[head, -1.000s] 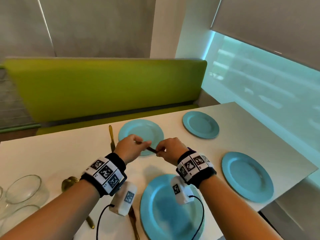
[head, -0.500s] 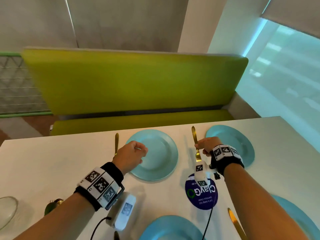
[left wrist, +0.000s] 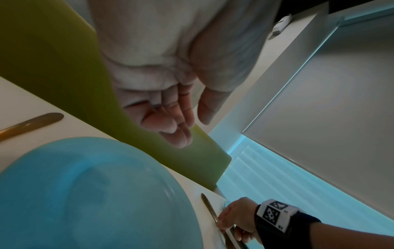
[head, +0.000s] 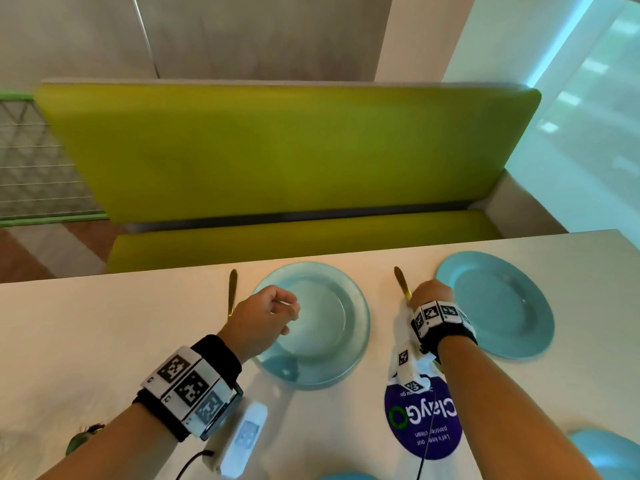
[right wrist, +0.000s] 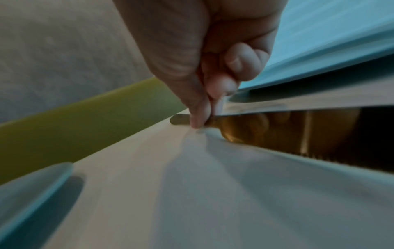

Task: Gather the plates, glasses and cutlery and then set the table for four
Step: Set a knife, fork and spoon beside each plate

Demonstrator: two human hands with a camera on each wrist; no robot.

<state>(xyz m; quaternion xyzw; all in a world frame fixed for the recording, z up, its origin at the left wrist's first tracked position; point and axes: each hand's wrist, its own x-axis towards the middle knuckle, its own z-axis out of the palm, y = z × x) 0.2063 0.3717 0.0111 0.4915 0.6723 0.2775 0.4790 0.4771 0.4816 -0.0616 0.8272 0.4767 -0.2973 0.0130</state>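
Pinching the gold knife (head: 401,284) between thumb and fingertips (right wrist: 199,116), my right hand (head: 431,296) has it low on the white table (head: 104,323); the right wrist view shows the serrated blade running back under the wrist and the rounded handle end pointing toward the green bench (head: 277,150). My left hand (head: 258,318) hovers over the near rim of the left far plate (head: 332,341), fingers loosely curled and holding nothing, as the left wrist view confirms.

What matters for the coming move is where the knife lies: in the gap between the 2 far blue plates, just beside the left rim of the right far plate (head: 502,306), its long axis running from my side toward the bench and roughly parallel to the other gold knife (head: 232,292) already lying left of the left plate. I judge it is at the table or very close, so the right hand only needs to let go and lift off. That hand is on it; the left is well apart across the plate.

Glasses are not in view now. A purple round sticker (head: 426,431) sits under my right forearm.
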